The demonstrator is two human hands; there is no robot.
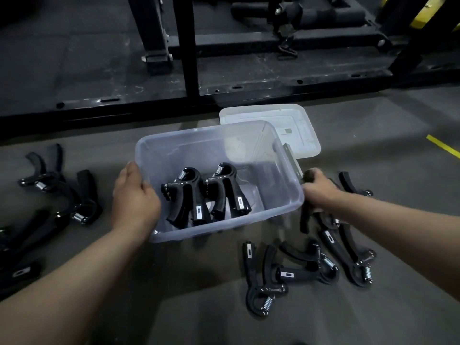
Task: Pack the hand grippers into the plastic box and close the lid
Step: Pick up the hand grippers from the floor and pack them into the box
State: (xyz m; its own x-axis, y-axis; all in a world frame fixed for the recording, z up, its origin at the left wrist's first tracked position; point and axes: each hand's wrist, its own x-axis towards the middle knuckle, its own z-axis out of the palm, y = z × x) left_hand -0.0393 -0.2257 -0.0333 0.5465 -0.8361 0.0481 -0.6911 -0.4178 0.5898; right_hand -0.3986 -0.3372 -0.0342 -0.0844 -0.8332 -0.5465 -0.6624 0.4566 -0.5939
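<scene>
A clear plastic box [286,175] stands open on the grey floor, with two black hand grippers [189,195] lying side by side inside it. My left hand [134,197] grips the box's left rim, fingers hooked over the edge. Just right of the box, my right hand [319,188] is closed on a black hand gripper [305,217] whose handle hangs below my fist. The white lid [298,125] lies flat on the floor behind the box's far right corner.
Several loose hand grippers [308,265] lie on the floor at the front right, and several more [62,195] at the left. A black steel rack frame [224,93] runs across the floor behind the box. A yellow floor line [443,145] shows at the right.
</scene>
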